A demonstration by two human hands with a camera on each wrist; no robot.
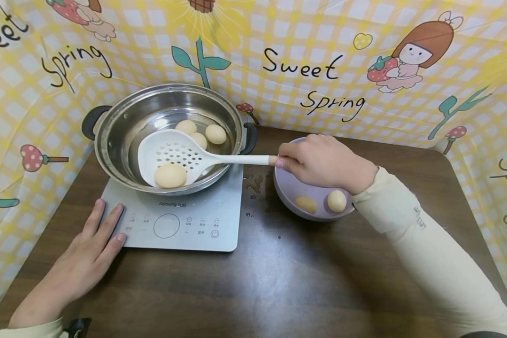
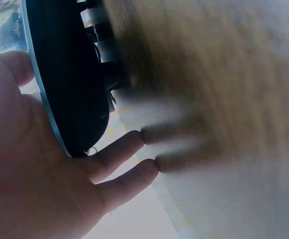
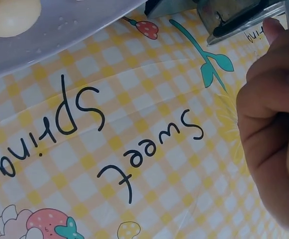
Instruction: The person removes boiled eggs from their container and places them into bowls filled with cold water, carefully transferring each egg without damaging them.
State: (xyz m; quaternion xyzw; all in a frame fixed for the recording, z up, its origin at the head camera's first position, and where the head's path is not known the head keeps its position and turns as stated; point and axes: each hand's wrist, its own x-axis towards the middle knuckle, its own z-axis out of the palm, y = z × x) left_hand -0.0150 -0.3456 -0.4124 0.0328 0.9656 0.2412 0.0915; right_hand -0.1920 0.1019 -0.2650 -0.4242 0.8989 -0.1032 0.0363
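My right hand (image 1: 327,162) grips the handle of a white skimmer (image 1: 247,160), its fingers curled round the wooden end. The skimmer's perforated bowl lies over the steel pot (image 1: 148,101) and carries one egg (image 1: 171,175). Beyond it in the pot are several eggs, among them a brown egg (image 1: 216,134), partly covered by the skimmer. At the lower left, my left hand (image 1: 82,256) touches the corner of a white induction cooker (image 1: 219,206) with fingers extended. Beneath my right forearm sits a lilac bowl (image 1: 284,190), partly hidden, with a pale egg (image 1: 337,201) and another egg (image 1: 306,204) visible.
The cooker, bearing the pot, stands on a dark wooden table (image 1: 262,281). Water drops (image 1: 253,184) lie between cooker and bowl. A yellow checked cloth (image 1: 295,28) walls the table's back and sides. A black pot handle (image 1: 249,138) points toward the bowl.
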